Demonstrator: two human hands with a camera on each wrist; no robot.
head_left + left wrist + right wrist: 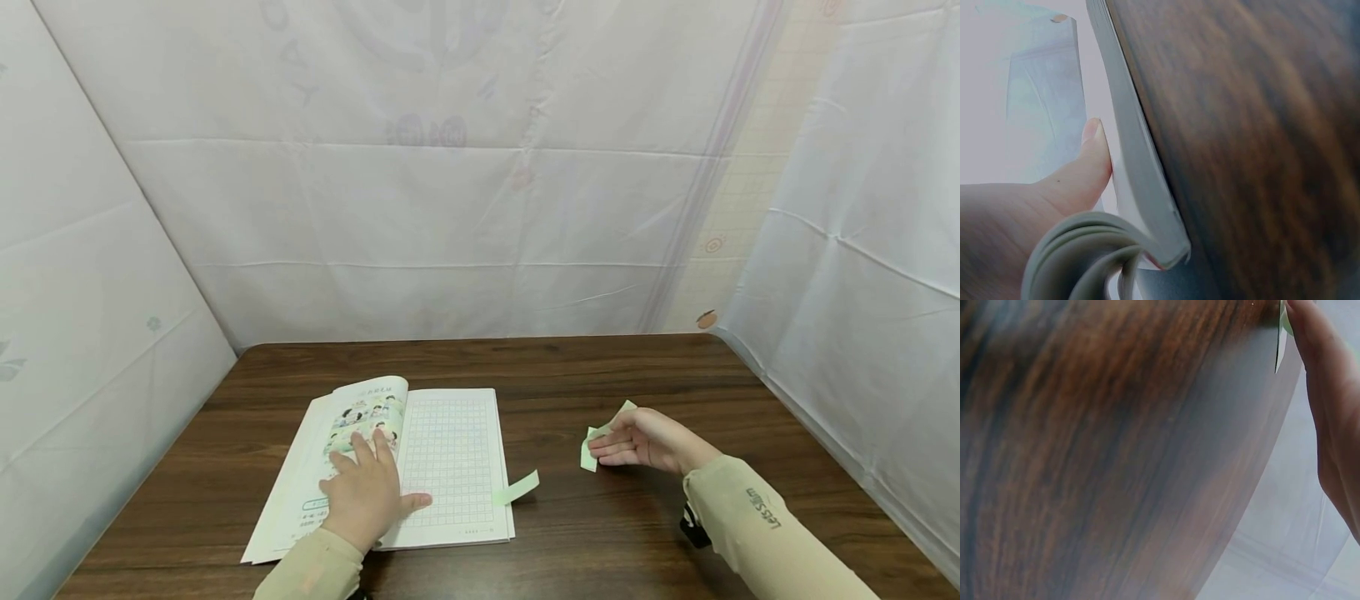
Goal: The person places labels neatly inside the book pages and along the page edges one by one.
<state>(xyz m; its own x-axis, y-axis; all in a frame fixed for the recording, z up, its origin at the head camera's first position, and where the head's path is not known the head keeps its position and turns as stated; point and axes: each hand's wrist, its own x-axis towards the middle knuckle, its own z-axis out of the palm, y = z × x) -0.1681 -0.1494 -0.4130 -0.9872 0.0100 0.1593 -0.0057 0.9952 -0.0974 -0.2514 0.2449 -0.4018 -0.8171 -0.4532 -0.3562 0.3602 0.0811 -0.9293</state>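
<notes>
An open book (pixel 450 454) lies on the table, illustrated on its left page and printed with a writing grid on its right. My left hand (pixel 365 493) rests on it with fingers spread over the left page and thumb reaching across to the grid. A pale green sticky note (pixel 522 487) sticks out from the right page's edge, its free end lifted. To the right of the book, my right hand (pixel 648 442) pinches light green sticky notes (pixel 589 454) at its fingertips. In the right wrist view, a thin edge of the green paper (pixel 1282 347) shows beside the fingers.
The dark wood-grain table (pixel 555 367) is bordered by white cloth (pixel 450 208) behind and at both sides. In the left wrist view, curled pages (pixel 1085 237) rise near the hand and the book's thick edge (pixel 1141 150) lies along the table.
</notes>
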